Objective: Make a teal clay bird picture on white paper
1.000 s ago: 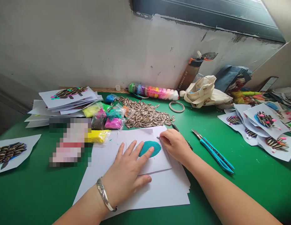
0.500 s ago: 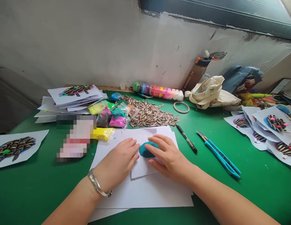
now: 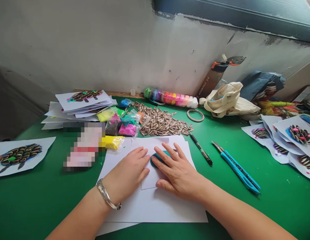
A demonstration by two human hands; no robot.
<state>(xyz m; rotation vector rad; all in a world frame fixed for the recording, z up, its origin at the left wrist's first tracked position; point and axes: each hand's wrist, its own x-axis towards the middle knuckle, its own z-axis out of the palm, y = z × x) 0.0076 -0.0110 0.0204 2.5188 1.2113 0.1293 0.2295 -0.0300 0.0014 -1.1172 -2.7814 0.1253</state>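
A flattened piece of teal modelling clay (image 3: 159, 156) lies on a small white sheet of paper (image 3: 148, 182), which rests on larger white sheets (image 3: 179, 210). My right hand (image 3: 177, 170) is spread over the clay, its fingers pressed flat and covering much of it. To the left of the clay, my left hand (image 3: 128, 173) lies on the paper with fingers stretched out, touching the small sheet and holding nothing. A silver bracelet (image 3: 107, 195) circles my left wrist.
Sunflower seeds (image 3: 164, 121) are heaped behind the papers, beside bagged clay such as a yellow packet (image 3: 112, 142). To the right lie a pen (image 3: 201, 149) and a blue utility knife (image 3: 236, 166), blade exposed. Seed-decorated cards (image 3: 22, 156) lie on both sides.
My right hand has flattened and spread its fingers further over the clay, pressing the small sheet down. My left hand stays nearly in place. The whole view has shifted slightly.
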